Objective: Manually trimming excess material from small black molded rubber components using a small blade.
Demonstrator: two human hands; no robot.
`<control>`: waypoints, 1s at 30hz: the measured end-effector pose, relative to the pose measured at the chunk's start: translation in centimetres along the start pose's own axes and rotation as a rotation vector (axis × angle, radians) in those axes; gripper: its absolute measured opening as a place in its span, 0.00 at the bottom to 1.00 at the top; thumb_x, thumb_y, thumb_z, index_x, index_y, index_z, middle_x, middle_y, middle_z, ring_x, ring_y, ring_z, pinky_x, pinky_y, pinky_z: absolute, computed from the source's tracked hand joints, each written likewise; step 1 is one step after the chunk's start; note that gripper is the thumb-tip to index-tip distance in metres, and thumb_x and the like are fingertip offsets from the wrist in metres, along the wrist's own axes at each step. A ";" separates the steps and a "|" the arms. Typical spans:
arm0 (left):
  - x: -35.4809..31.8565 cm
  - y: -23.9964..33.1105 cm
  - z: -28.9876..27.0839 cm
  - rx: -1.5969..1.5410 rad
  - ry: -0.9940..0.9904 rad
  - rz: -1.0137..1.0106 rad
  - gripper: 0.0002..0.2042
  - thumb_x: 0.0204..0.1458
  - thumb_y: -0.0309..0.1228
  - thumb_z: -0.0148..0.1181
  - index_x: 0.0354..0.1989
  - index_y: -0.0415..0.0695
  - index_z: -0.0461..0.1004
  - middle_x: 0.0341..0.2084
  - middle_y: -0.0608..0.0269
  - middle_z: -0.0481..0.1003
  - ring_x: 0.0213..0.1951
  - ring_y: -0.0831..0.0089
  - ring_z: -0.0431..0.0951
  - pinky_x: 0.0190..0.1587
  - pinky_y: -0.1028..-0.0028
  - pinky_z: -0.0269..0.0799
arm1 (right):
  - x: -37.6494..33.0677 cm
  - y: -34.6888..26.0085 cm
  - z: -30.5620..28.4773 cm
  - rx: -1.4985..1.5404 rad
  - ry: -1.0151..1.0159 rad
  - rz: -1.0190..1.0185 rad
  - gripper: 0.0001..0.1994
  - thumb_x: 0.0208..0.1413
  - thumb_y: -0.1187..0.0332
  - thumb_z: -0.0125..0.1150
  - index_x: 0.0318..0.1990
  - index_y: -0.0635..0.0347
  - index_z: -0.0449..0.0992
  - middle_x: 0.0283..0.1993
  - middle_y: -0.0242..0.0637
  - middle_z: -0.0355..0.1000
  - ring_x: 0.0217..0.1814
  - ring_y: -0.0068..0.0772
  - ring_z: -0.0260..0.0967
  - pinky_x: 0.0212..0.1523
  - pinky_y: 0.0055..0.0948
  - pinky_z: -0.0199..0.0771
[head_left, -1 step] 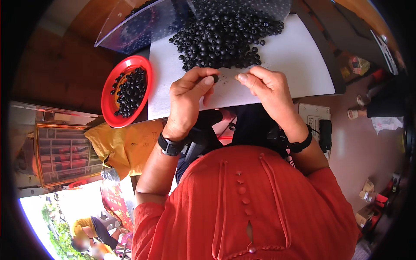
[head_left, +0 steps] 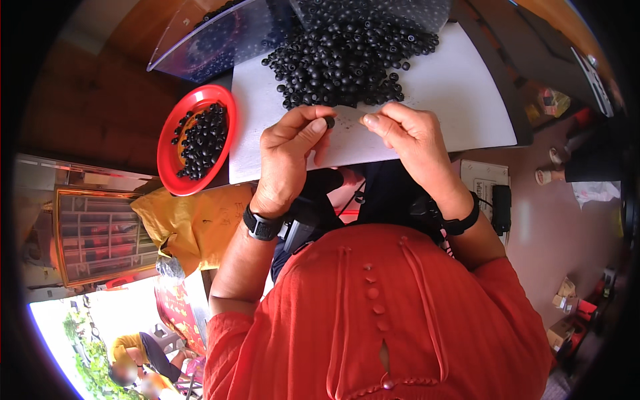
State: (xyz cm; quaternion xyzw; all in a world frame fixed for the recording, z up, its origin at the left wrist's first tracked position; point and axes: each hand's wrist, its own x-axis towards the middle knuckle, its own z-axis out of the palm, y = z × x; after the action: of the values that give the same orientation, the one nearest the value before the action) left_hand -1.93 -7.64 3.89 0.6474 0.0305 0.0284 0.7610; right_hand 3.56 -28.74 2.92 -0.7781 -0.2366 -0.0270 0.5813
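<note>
Between the thumb and forefinger of my left hand (head_left: 288, 143) is a small round black bead (head_left: 329, 123). My right hand (head_left: 415, 137) faces it a short gap away, thumb and forefinger pinched together; whatever is in that pinch is too small to make out. Both hands hover over the near edge of a white board (head_left: 460, 87). Just beyond them lies a big heap of black beads (head_left: 340, 60), some showing a hollow in one side. Tiny dark specks dot the board between my hands.
To the left stands a red plastic dish (head_left: 229, 143) with a smaller lot of black beads (head_left: 203, 143). A clear plastic bin (head_left: 200, 50) is tipped behind the heap. A yellow bag (head_left: 193, 223) hangs below the dish. Another person (head_left: 143, 353) sits far off at lower left.
</note>
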 end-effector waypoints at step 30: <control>-1.1 -0.9 -0.9 -0.288 -0.045 0.043 0.14 0.68 0.18 0.50 0.57 0.31 0.77 0.39 0.61 0.73 0.37 0.73 0.77 0.37 0.74 0.79 | 0.3 -0.7 1.8 -0.224 -0.008 -0.148 0.15 0.63 0.62 0.65 0.26 0.60 0.75 0.16 0.43 0.66 0.16 0.43 0.66 0.21 0.39 0.64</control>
State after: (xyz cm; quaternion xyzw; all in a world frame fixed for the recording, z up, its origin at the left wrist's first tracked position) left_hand -3.05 -7.03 2.88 0.5325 -0.0051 0.0343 0.8457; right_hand 3.15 -26.87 3.13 -0.8187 -0.2912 -0.0931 0.4860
